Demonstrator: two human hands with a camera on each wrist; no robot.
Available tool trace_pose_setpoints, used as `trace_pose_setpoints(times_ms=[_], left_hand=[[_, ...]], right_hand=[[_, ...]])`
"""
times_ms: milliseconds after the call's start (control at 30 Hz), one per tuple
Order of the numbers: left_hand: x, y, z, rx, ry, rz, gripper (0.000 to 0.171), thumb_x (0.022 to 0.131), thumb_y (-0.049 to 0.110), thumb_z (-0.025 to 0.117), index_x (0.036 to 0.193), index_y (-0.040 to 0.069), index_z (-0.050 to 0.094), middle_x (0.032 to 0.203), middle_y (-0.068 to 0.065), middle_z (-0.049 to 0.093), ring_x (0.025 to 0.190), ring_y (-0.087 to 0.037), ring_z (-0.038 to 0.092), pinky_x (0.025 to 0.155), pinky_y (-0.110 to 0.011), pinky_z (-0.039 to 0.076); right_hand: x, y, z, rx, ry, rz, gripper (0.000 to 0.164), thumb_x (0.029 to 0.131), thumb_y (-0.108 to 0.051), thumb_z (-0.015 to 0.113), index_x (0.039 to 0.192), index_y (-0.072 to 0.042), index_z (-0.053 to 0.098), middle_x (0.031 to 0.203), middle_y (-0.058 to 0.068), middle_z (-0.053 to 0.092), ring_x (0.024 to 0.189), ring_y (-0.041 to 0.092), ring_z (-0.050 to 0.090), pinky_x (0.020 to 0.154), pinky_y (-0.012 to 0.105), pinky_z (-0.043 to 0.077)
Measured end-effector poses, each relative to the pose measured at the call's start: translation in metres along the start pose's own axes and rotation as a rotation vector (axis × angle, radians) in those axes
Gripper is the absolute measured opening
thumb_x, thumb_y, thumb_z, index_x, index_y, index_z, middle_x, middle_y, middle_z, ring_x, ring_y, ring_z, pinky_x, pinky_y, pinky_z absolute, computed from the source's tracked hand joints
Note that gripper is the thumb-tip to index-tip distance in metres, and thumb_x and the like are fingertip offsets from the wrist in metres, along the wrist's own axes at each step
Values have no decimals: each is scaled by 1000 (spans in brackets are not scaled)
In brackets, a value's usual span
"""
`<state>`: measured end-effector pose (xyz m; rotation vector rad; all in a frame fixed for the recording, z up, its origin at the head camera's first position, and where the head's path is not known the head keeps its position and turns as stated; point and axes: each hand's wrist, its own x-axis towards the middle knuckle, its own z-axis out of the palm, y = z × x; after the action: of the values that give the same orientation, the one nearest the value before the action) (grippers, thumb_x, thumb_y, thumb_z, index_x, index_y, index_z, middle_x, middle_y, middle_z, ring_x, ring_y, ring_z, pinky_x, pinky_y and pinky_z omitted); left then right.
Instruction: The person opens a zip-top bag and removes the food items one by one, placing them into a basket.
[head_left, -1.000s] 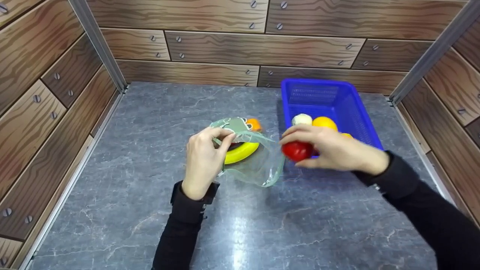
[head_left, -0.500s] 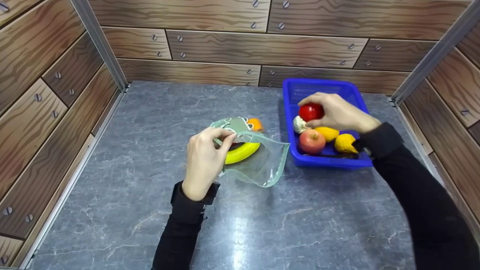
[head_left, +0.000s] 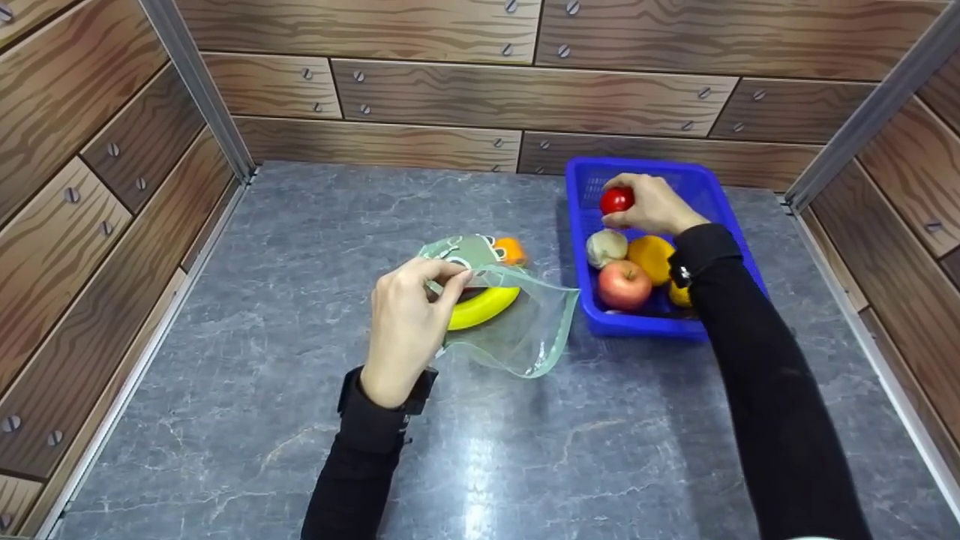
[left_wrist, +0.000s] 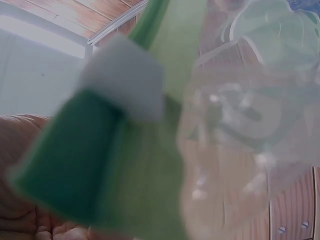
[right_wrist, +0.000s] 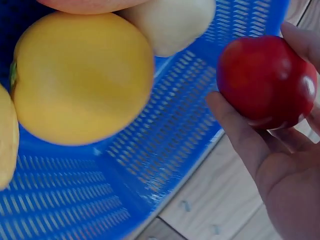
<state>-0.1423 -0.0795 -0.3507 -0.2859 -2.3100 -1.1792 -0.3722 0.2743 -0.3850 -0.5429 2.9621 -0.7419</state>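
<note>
My left hand (head_left: 409, 315) pinches the edge of a clear zip bag (head_left: 529, 337) with green trim and a green cartoon print. A yellow banana (head_left: 486, 306) shows through the bag, and an orange item (head_left: 510, 250) pokes out by the print. In the left wrist view, a blurred green zip strip (left_wrist: 150, 170) with a white piece fills the foreground. My right hand (head_left: 656, 206) grips a glossy red apple (right_wrist: 267, 80) over the far end of the blue basket (head_left: 645, 326), fingers around its sides.
Within the basket lie a pinkish apple (head_left: 625, 283), a whitish round vegetable (head_left: 606, 248), a yellow-orange fruit (right_wrist: 82, 80) and a lemon-yellow fruit (head_left: 679, 294) partly behind the sleeve. Wood-patterned walls (head_left: 450, 90) enclose the grey marbled tabletop (head_left: 225, 375).
My right hand has carried the red apple from beside the bag's mouth to the far end of the basket. The left hand and bag have barely moved.
</note>
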Motion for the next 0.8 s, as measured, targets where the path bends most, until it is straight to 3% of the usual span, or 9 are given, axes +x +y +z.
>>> trace_pose_setpoints(times_ms=[133,433,800], left_hand=[[0,-1,-1,1,10,-9,9,87,23,73,86,15,78,80,2,72,63,-13,63,59,-30,54],[-1,-3,-1,34,20,-18,11,88,25,73,86,16,78,80,4,72,61,-4,59,58,-20,50],[4,-3,2,51,22,-21,10,87,25,73,86,16,78,80,3,72,61,-9,61,58,-24,51]], right_hand=[[11,13,8,30,13,68,61,78,-19,80,130,-1,55,123,29,60,110,45,59,96,54,48],[15,43,19,-6,-46,194,64,81,-20,77,134,4,49,127,34,54,117,49,51,102,58,41],[19,56,26,-25,-83,200,53,83,-19,72,126,8,54,124,36,56,116,50,51,103,58,40]])
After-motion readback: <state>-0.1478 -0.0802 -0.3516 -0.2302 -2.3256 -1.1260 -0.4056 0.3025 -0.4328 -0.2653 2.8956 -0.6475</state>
